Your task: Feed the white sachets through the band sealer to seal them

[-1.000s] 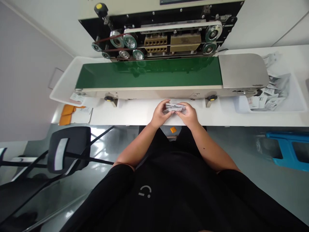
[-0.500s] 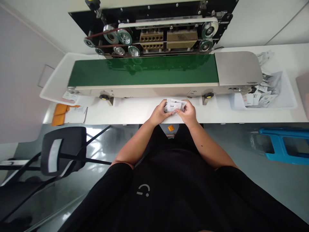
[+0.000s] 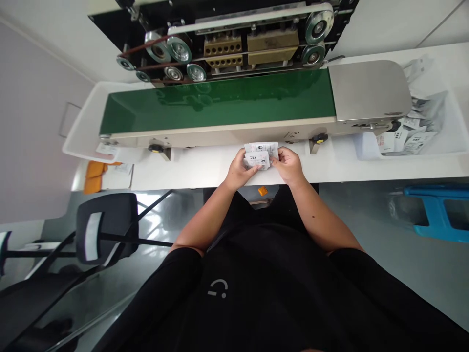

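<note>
A small stack of white printed packets point(image 3: 257, 158) is held above the table's front edge, between my two hands. My left hand point(image 3: 239, 171) is closed on its left side, with the thumb across the front of the lower packets. On the other side, my right hand point(image 3: 289, 166) pinches the right edge of the packets between thumb and fingers. One packet stands up taller behind the others, its printed face showing. Just beyond the hands is a sealing machine with a green conveyor belt point(image 3: 220, 107).
Rollers and brass blocks point(image 3: 273, 46) sit above the belt. At right, a white bin point(image 3: 454, 132) holds many similar packets; another white bin point(image 3: 82, 124) is at left, beside an orange cloth point(image 3: 94, 176). A black chair point(image 3: 120, 227) and a blue stool point(image 3: 428, 208) stand on the floor.
The packets have shifted apart in my hands, and one now rises higher behind the rest. My right hand has moved slightly right, away from the left. The camera view has tilted a little.
</note>
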`<act>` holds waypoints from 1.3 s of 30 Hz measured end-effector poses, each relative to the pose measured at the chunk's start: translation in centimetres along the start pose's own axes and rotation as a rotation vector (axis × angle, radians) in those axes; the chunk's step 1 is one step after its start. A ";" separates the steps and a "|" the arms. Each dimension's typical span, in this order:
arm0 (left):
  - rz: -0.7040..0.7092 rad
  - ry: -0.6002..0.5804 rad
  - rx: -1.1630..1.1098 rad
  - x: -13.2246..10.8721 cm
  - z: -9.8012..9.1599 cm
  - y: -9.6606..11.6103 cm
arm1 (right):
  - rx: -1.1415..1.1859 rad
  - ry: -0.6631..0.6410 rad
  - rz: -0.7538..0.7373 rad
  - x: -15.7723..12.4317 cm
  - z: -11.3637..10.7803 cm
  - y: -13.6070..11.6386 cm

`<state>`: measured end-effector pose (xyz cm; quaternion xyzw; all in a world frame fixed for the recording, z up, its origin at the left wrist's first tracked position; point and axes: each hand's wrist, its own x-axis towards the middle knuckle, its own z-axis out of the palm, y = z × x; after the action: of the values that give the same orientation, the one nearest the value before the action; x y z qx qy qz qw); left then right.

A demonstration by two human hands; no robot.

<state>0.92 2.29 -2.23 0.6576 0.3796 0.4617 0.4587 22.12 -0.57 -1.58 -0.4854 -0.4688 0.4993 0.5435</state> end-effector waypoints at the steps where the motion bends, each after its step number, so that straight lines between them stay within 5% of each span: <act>1: 0.006 0.001 0.029 0.0 0.0 0.2 | -0.022 0.014 -0.013 0.0 0.0 0.1; 17: -0.073 0.192 -0.248 0.4 -0.3 -1.7 | 0.175 0.060 0.032 0.4 -0.7 0.0; 22: -0.064 0.166 -0.245 0.4 -0.4 -1.4 | 0.118 0.071 0.001 -1.1 -1.5 -2.6; 26: -0.048 0.154 -0.209 0.2 -0.4 -1.3 | -0.143 0.128 -0.204 -2.2 -4.3 -8.5; 31: -0.041 0.138 -0.194 0.2 -0.3 -0.7 | -0.667 0.465 -0.532 1.4 -9.1 -18.0; 35: -0.062 0.118 -0.205 0.1 -0.2 0.0 | -1.260 0.435 -0.487 6.4 -11.7 -22.1; 39: -0.094 0.131 -0.250 0.1 -0.1 0.3 | -1.550 0.354 -0.391 9.7 -11.6 -22.3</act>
<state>0.92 2.34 -1.89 0.5452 0.3785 0.5255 0.5323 36.21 7.79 19.81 -0.7042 -0.6645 -0.1544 0.1967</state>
